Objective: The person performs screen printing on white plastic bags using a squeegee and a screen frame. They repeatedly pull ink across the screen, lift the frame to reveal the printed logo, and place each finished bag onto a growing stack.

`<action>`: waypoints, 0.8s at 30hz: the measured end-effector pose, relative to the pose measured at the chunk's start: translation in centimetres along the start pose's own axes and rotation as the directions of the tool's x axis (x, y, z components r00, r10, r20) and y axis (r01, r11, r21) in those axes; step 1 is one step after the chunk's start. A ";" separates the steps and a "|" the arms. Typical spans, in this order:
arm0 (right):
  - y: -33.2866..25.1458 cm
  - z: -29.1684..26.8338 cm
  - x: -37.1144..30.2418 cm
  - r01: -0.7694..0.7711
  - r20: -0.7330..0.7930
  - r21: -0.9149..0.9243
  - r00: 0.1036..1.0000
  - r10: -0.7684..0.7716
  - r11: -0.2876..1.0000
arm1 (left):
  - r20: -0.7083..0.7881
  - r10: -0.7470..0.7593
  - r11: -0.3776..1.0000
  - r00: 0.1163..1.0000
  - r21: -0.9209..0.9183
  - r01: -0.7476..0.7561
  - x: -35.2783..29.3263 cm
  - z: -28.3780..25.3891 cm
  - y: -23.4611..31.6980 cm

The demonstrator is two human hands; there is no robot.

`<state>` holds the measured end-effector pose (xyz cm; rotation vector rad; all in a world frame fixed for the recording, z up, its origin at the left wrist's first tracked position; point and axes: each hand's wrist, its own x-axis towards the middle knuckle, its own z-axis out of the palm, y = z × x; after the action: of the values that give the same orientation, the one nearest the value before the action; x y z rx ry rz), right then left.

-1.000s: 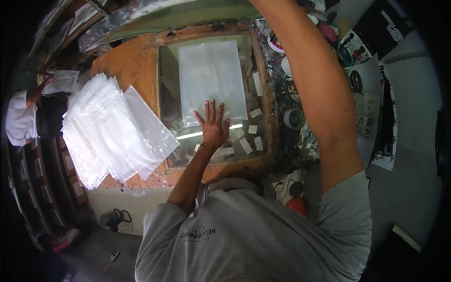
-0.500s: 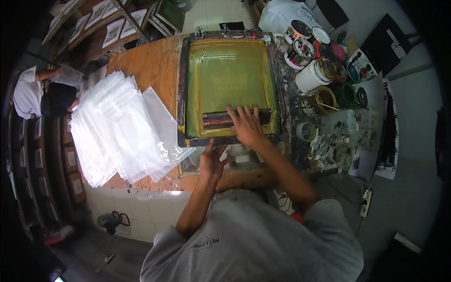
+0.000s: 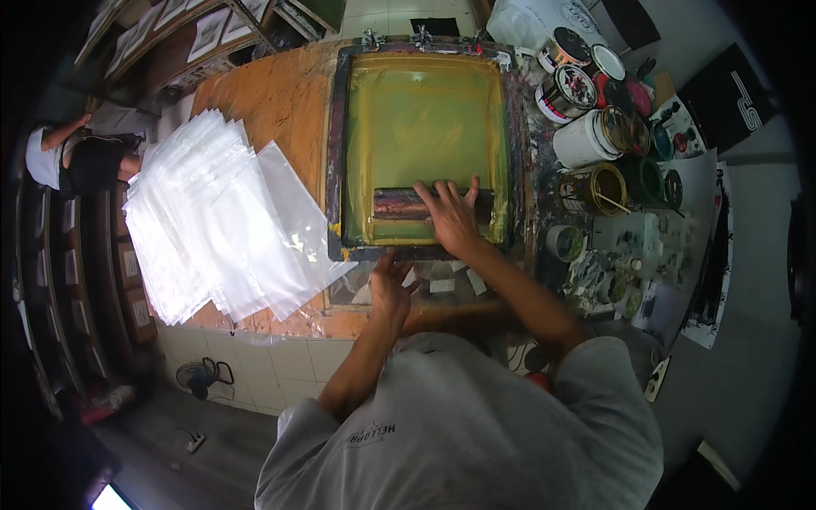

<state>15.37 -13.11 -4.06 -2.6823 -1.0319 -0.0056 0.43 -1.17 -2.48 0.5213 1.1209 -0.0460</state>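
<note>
1. Head view: the right hand (image 3: pixel 450 217) lies with fingers spread on the squeegee (image 3: pixel 406 204), a dark bar smeared with ink that rests across the lower part of the screen frame (image 3: pixel 337 153). Its grip is a flat press on top of the bar, fingers wide, not curled around it.
2. The frame, with yellow-green mesh and a dark border, lies flat on the orange-stained surface (image 3: pixel 272 93), hinged by clamps at its far edge.
3. The left hand (image 3: pixel 389 285) is just below the frame's near edge, fingers loosely spread and holding nothing. Whether its fingertips touch the frame or the surface cannot be told.
4. Small white tape pieces (image 3: pixel 442 286) are stuck on the surface just right of the left hand.
5. To the left of the frame a fanned stack of clear plastic bags (image 3: pixel 212 229) covers the surface; its right corner reaches almost to the frame's lower left corner.
6. To the right of the frame stand open ink cans (image 3: pixel 586 89) and a white tub (image 3: pixel 580 143), with stained rags and small pots nearer the body.
7. At the far left edge another person (image 3: pixel 68 157) in a white cap bends beside shelving.
</note>
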 end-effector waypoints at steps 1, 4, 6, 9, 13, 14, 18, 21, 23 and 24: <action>0.7 0.0 1.2 0.012 -0.008 -0.004 1.000 -0.012 1.000 | -0.032 -0.007 1.000 0.999 -0.008 0.007 -0.2 0.2 0.1; 3.6 0.3 6.6 0.027 -0.017 -0.009 0.999 -0.027 1.000 | -0.065 -0.011 1.000 0.998 0.005 0.011 -0.6 0.5 0.1; 5.8 0.7 10.8 0.015 -0.026 -0.024 1.000 -0.015 1.000 | -0.068 -0.009 1.000 0.998 -0.010 0.008 -0.5 0.4 0.0; 8.9 1.2 17.4 -0.004 -0.052 -0.065 0.999 0.001 0.998 | -0.081 0.001 0.999 0.997 -0.033 -0.004 -0.6 0.1 -0.2; 13.9 2.7 25.0 -0.039 -0.193 -0.200 0.981 0.000 0.979 | -0.099 0.012 0.999 0.995 -0.036 -0.016 -0.8 0.7 0.0; 14.4 2.9 25.9 -0.041 -0.188 -0.195 0.982 0.004 0.980 | -0.105 0.013 0.999 0.994 -0.039 -0.017 -0.8 0.5 -0.1; 13.6 0.7 26.8 -0.022 -0.019 -0.078 1.000 0.020 0.997 | -0.058 0.045 0.996 0.997 -0.073 -0.049 -1.1 -1.0 -0.6; 13.2 -0.6 22.9 -0.011 0.207 0.104 0.978 -0.011 0.995 | -0.017 0.073 0.996 0.997 -0.045 -0.074 -0.8 -1.0 -0.6; 10.7 -1.6 17.8 0.059 0.211 0.135 0.974 -0.086 0.989 | 0.029 0.090 0.996 0.996 -0.030 -0.089 -0.6 -1.4 -0.5; 8.4 -3.3 15.0 0.044 0.267 0.171 0.960 -0.090 0.984 | 0.012 0.120 0.992 0.993 -0.027 -0.120 -0.7 -1.4 -0.5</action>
<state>32.37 -10.06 -1.43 -2.5447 -1.1472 0.4302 -1.28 -1.20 -2.52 0.5631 1.0733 0.0698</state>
